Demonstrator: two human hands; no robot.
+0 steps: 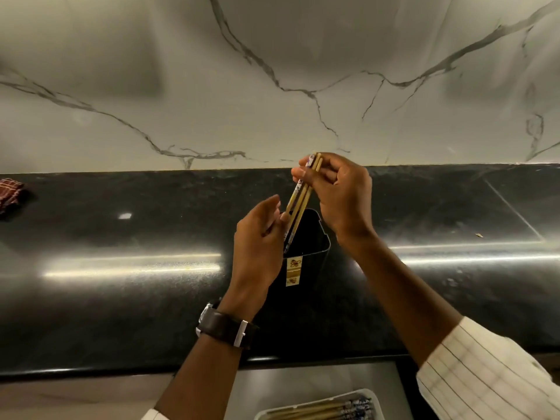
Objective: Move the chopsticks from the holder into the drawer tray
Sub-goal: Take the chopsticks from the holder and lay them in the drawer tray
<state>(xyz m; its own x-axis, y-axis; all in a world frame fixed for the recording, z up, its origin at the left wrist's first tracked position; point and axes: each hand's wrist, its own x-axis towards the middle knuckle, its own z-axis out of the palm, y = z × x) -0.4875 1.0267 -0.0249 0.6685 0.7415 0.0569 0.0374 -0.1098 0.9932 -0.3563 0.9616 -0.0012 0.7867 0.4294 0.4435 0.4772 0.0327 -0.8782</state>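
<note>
A black holder (312, 234) with a small label stands on the dark countertop (121, 292). My right hand (339, 195) pinches the top ends of a few wooden chopsticks (298, 203) with patterned ends, which slant down with their tips inside the holder's mouth. My left hand (260, 237), a watch on its wrist, touches the chopsticks' lower part beside the holder's rim; I cannot tell if it grips them. At the bottom edge a white tray (375, 395) in the open drawer holds several more chopsticks (327, 409).
A marble backsplash (272, 86) rises behind the countertop. A red checked cloth (10, 194) lies at the far left. A tiny scrap (478, 235) sits on the counter at right. The drawer (303, 386) is open below the counter's front edge.
</note>
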